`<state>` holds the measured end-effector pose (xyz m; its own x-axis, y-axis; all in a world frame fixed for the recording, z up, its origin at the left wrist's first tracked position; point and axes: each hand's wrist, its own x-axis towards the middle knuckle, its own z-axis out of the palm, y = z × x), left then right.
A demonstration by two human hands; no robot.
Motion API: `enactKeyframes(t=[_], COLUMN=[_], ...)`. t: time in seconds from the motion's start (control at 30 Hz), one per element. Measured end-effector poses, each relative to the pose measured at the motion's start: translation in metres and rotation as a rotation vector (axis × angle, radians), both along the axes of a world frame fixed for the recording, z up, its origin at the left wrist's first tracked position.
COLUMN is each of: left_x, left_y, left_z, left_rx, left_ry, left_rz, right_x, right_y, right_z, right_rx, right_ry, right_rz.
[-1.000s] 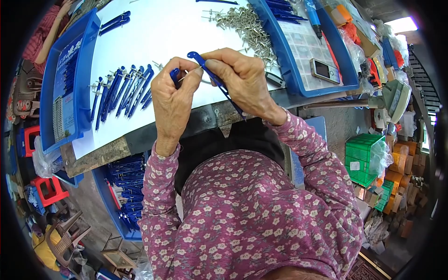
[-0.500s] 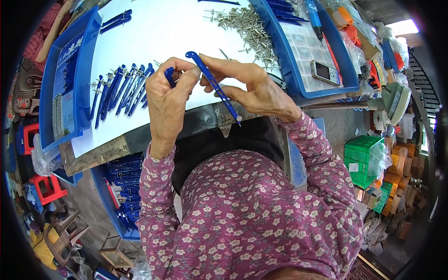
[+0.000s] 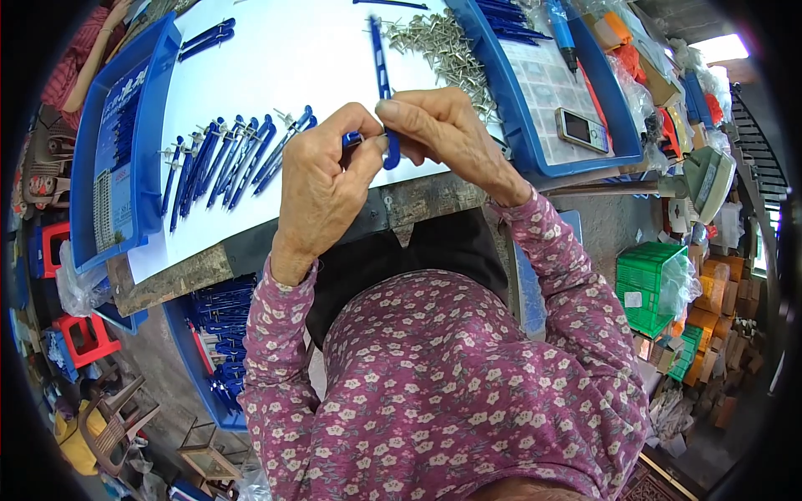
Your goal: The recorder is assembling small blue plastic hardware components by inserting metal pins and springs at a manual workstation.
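Note:
Near the table's front edge, my right hand point(image 3: 447, 134) pinches a long, slim blue plastic strip point(image 3: 382, 75) between thumb and fingers. The strip stands nearly upright in the picture, its narrow end pointing away from me and its rounded end below the fingers. Close on its left, my left hand point(image 3: 322, 179) is closed round another blue plastic piece point(image 3: 352, 139), of which only a short end shows. My left fingertips meet the lower part of the strip; whether the two pieces touch is hidden. To the left, a row of similar blue strips point(image 3: 221, 167) with metal pins lies on the white sheet.
A heap of silver metal pins point(image 3: 447, 54) lies beyond my right hand. Blue trays stand at left point(image 3: 150, 125) and right point(image 3: 522, 138), the right one holding a phone point(image 3: 582, 131). Under the table a blue bin point(image 3: 200, 371) holds more strips. Another person's arm point(image 3: 92, 63) shows far left.
The right-hand strip has turned end for end: its narrow end, which pointed toward me, now points away. My left hand has shifted right, closer to the right one.

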<state>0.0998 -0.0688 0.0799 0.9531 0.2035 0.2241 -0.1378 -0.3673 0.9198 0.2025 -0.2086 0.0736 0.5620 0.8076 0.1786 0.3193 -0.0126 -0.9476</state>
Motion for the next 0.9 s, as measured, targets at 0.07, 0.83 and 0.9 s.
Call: enactKeyframes(t=[0.07,0.83,0.9], left_x=[0.000,0.012,0.013], left_y=[0.000,0.029,0.031], left_z=[0.001,-0.016,-0.018], left_rx=[-0.006,-0.327,-0.327], left_ry=[-0.004,-0.146,-0.128], left_rz=[-0.011,0.097,0.084], right_x=[0.001,0.008,0.010], right_y=[0.002,0.004,0.002], right_z=[-0.003,0.001,0.005], right_rx=[-0.035,-0.055,0.005], right_ry=[0.188,0.307,0.477], right_rz=[0.007,0.309,0.443])
